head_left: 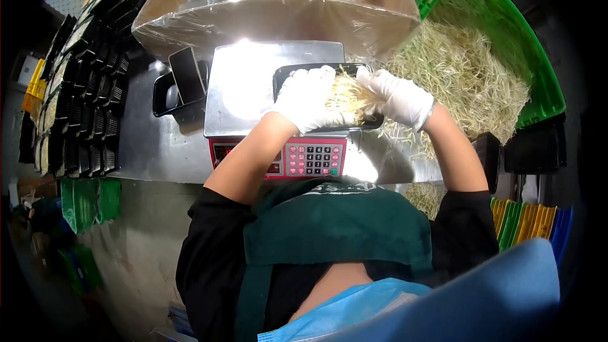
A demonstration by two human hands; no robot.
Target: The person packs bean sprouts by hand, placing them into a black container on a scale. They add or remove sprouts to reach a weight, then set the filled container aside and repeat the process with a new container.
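A steel desk (158,145) carries a green crate (532,57) heaped with loose sprouts (462,76) on the right. A weighing scale (253,82) stands just beside the crate. A black tray (285,76) sits on the right part of the scale's pan. Over the tray, the gloved left hand (307,98) and gloved right hand (399,96) both grasp a sprout bundle (348,96), one at each end.
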